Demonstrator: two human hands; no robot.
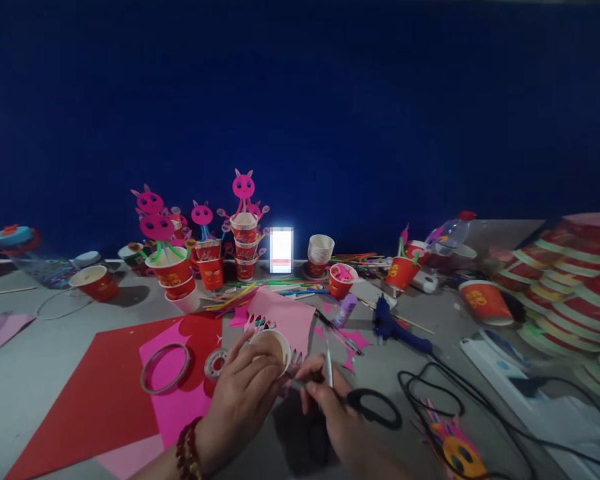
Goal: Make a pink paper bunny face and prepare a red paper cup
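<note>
My left hand [253, 387], with a beaded bracelet at the wrist, is closed around a paper cup [281, 343]. The cup's pale inside faces up, and its rim looks cut into strips, some with coloured tips. To its right, my right hand [330, 397] grips scissors with black handles [375, 408]. One blade points upward between the fingers. The other blade seems to reach toward the cup's side, though fingers partly hide it. Whether that blade touches the cup I cannot tell.
Red paper [100, 380], a tape roll [215, 363] and a ring [165, 369] lie left. A purple glue stick [347, 311], pink paper [285, 313] and a blue glue gun [397, 327] with its cable lie ahead and right. Decorated cups [210, 273] stand behind; cup stacks [570, 287] fill the far right.
</note>
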